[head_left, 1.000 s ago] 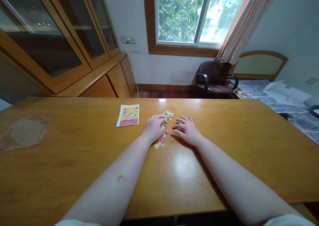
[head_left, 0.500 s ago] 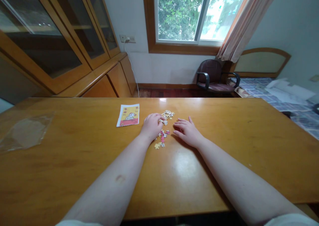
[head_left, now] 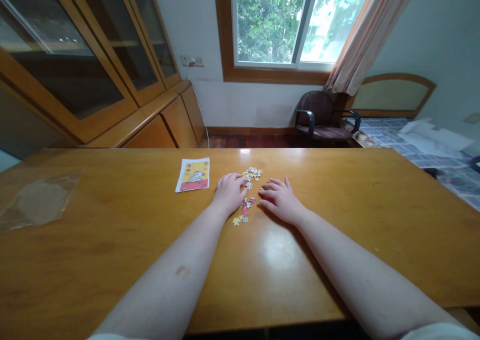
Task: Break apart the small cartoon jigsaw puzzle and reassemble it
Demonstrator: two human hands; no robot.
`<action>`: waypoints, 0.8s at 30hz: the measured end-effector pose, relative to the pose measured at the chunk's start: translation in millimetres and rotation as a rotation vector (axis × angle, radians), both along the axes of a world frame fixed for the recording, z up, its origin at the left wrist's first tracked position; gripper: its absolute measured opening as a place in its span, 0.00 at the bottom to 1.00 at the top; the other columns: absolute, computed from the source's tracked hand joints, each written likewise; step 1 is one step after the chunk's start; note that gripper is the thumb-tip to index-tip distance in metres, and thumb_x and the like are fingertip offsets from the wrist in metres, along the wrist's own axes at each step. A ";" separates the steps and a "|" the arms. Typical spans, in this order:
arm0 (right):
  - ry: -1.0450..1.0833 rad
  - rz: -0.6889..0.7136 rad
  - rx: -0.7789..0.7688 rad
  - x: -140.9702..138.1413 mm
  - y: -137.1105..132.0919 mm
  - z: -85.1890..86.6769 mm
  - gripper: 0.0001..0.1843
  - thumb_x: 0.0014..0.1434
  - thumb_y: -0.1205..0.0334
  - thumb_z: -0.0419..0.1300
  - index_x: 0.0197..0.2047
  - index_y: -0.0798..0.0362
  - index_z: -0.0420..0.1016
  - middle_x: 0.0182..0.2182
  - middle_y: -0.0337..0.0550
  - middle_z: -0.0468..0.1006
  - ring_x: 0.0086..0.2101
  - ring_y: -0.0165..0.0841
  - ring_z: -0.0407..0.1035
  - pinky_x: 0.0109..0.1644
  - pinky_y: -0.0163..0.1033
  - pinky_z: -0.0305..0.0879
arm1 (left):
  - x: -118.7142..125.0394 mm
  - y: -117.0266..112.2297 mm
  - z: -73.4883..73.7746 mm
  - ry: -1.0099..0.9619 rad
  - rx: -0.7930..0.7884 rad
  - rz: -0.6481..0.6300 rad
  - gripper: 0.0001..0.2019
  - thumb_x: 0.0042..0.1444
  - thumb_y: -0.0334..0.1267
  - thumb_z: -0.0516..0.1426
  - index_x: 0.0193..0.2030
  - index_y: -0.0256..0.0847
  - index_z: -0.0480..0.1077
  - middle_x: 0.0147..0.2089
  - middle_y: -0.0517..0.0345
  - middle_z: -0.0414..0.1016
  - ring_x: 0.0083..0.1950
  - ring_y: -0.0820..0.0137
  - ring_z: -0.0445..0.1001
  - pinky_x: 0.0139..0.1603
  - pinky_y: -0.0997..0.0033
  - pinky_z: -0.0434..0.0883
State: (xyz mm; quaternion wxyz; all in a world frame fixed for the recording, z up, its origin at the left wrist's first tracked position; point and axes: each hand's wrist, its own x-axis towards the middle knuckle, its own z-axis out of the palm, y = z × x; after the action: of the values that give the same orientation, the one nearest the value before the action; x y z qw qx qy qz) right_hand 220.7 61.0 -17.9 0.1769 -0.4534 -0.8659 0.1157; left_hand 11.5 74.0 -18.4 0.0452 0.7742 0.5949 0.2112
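Since a second ago the left hand (head_left: 229, 194) has drawn back slightly toward the table's left end, baring a few pale pieces at its fingertips.

The glossy yellow-brown wooden table (head_left: 300, 290) runs from its near edge, under the forearms, to a straight far edge. Beyond its far left corner stands a wooden cabinet with glass doors (head_left: 150, 130); past the far right part are a dark maroon armchair (head_left: 317, 115), a bed with blue checked cover (head_left: 390, 130) and a wood-framed window (head_left: 266, 25).

Small yellow, pink and white cardboard jigsaw pieces (head_left: 245, 211) trail between the hands toward the far edge, ending in a pale heap (head_left: 253, 173). A clear plastic bag (head_left: 39, 200) lies by the left end; a yellow-and-pink picture card (head_left: 193, 175) lies nearer the far edge, left of the hands.

Both hands are palm-down. The left fingers are close together and curled; whether they grip a piece I cannot tell. The right hand (head_left: 278, 199) has loosely spread, bent fingers, thumb apart.
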 end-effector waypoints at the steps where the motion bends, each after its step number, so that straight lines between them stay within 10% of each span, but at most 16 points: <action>1: 0.000 0.010 0.005 -0.4 -0.8 0.6 0.18 0.61 0.47 0.55 0.48 0.44 0.77 0.51 0.45 0.75 0.59 0.47 0.56 0.64 0.68 0.30 | 0.0 0.0 0.2 -0.005 -0.003 0.001 0.13 0.55 0.41 0.56 0.47 0.47 0.74 0.51 0.54 0.73 0.54 0.59 0.67 0.57 0.56 0.64; 24: 0.100 0.029 0.014 -1.7 -1.5 -1.0 0.10 0.60 0.54 0.58 0.40 0.46 0.78 0.46 0.43 0.78 0.56 0.43 0.61 0.63 0.66 0.35 | 0.0 -1.0 5.0 -0.136 0.033 -0.133 0.06 0.53 0.37 0.57 0.36 0.43 0.74 0.49 0.54 0.74 0.54 0.62 0.68 0.58 0.59 0.64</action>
State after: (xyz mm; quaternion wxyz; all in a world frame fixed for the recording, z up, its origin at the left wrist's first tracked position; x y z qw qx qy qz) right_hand 219.0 59.5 -18.9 0.2214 -0.4333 -0.8632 0.1348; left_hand 11.6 73.0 -13.5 0.0867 0.7965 0.5342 0.2697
